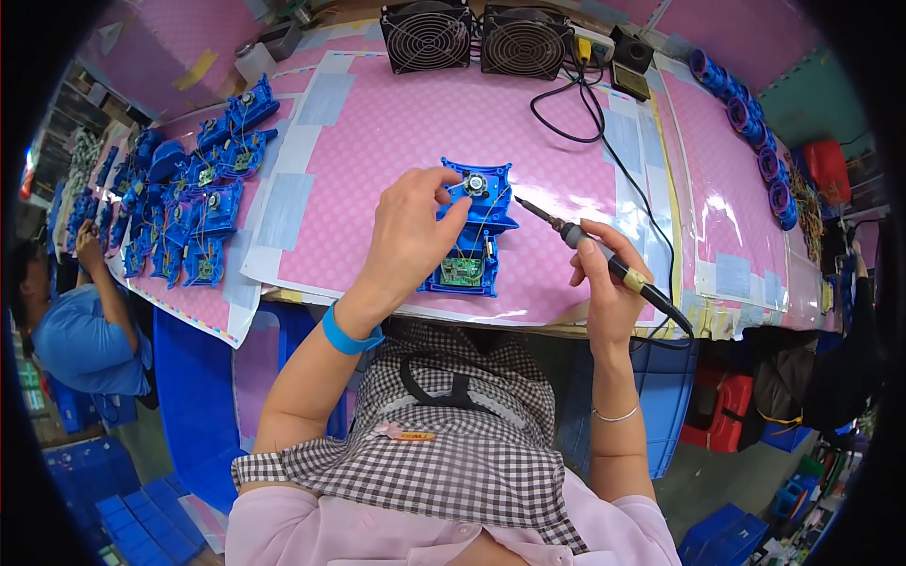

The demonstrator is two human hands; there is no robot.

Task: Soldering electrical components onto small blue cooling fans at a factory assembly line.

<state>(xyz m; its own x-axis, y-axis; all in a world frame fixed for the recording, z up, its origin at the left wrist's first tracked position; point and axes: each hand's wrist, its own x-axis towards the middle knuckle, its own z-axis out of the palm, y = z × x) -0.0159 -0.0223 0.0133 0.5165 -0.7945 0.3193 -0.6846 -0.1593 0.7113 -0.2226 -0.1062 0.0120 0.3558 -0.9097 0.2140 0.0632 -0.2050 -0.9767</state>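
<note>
A blue plastic housing [494,223] lies open on the pink work surface in front of me. Its upper part carries a small round speaker [476,184], its lower part a green circuit board [461,272], and thin wires run between them. My left hand [412,226] rests over the housing's left edge, thumb and forefinger bent beside the speaker; the other fingertips are partly hidden. In my right hand [609,269] is a soldering iron [574,236], held like a pen. Its tip points at the housing's upper right edge, near a wire end; whether they touch I cannot tell.
Many similar blue housings [212,203] are gathered at the left. Two black fans [524,42] stand at the back beside a soldering stand [630,80]. The iron's black cord [651,203] loops across the right side. Blue ring-shaped parts [741,115] line the far right. Another person [90,330] works at left.
</note>
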